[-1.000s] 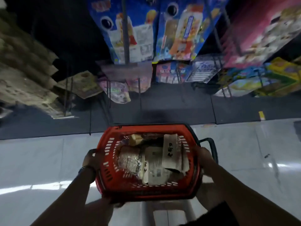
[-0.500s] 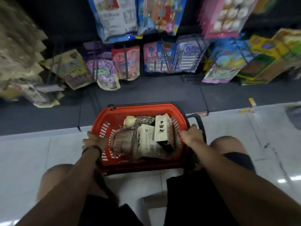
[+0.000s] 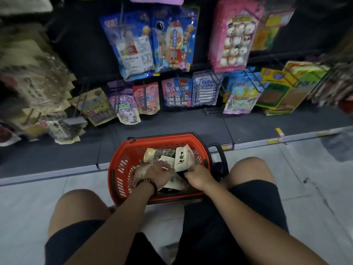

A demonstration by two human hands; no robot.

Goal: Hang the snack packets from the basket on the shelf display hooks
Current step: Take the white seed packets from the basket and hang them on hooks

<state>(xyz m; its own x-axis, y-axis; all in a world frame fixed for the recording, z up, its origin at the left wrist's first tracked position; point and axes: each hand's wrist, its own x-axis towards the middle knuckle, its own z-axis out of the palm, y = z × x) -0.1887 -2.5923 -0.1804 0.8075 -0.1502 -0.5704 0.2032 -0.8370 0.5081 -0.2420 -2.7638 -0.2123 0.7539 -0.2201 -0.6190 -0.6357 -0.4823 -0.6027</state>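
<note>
Head view: your basket (image 3: pixel 118 169) sits on the floor (image 3: pixel 309 192) between your knees, with the snack packets (image 3: pixel 158 153) piled inside it. Both your hands are down in the basket. Your left hand (image 3: pixel 157 175) lies with curled fingers over the pile; your right hand (image 3: pixel 198 176) is curled at the foot of the white packet (image 3: pixel 183 158), which stands tilted. Whether either hand actually grips cannot be told. Beyond the basket, hooks (image 3: pixel 145 93) carry hanging goods.
</note>
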